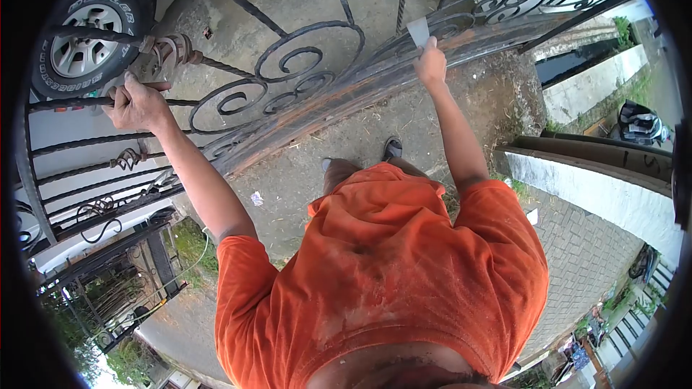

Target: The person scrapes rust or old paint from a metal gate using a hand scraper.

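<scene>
My right hand [431,65] is closed on a putty knife [418,31], its pale flat blade pointing up toward the gate's lower rail. Farther left, my left hand [135,104] is curled at a twisted bar of the black wrought-iron gate [303,92]. A reddish-brown, stick-like handle [158,86] sticks out of that fist; its other end is hidden by the fingers. Scrolls and a coiled ornament [173,54] of the gate lie close to the left hand. Rusty brown streaks mark the lower rail [288,119].
A vehicle wheel [90,39] stands behind the gate at upper left. Below the gate, my sandalled foot [392,148] rests on rough concrete. A low white wall [591,191] and an open drain [577,65] lie to the right. Paving blocks [577,245] extend at lower right.
</scene>
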`<action>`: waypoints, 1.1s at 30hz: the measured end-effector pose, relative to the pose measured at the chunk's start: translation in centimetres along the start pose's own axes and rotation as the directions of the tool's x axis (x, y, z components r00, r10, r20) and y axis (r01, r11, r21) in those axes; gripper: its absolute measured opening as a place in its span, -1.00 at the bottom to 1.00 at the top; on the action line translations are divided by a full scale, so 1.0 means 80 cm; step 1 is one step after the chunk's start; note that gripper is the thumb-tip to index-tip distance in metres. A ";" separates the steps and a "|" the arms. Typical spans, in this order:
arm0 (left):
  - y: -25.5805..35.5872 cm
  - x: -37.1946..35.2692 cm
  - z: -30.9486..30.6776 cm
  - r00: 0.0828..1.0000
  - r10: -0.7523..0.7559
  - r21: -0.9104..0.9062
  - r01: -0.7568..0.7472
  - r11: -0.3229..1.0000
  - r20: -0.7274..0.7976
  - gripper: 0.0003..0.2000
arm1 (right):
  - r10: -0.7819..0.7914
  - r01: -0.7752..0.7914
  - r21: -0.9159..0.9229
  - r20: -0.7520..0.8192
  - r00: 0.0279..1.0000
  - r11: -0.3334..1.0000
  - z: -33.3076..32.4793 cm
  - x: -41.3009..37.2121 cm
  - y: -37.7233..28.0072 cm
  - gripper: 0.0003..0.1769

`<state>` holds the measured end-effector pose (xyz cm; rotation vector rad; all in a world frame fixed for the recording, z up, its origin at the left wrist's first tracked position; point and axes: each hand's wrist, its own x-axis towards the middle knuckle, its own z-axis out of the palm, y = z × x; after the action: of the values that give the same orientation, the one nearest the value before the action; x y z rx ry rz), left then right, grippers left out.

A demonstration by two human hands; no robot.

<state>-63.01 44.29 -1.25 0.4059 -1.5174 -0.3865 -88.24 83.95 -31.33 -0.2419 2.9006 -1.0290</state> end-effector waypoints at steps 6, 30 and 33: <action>0.029 -0.013 -0.006 0.991 0.023 0.006 -0.024 1.000 0.134 -0.66 | 0.006 -0.312 0.811 0.356 0.935 0.495 -0.022 -0.056 0.003 -0.93; 0.000 0.215 -0.322 0.752 0.583 0.470 -0.413 0.780 -0.308 -0.77 | -0.525 0.044 0.827 0.313 0.791 0.561 -0.007 -0.202 -0.261 -0.86; 0.018 0.297 -0.305 0.640 0.719 0.474 -0.561 0.679 -0.272 -0.78 | -0.638 0.308 0.815 0.096 0.764 0.491 -0.083 -0.213 -0.370 -0.84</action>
<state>-38.18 34.42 19.88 0.1658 -1.1679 0.5485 -68.33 68.23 -7.51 -1.1063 1.7906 -1.9154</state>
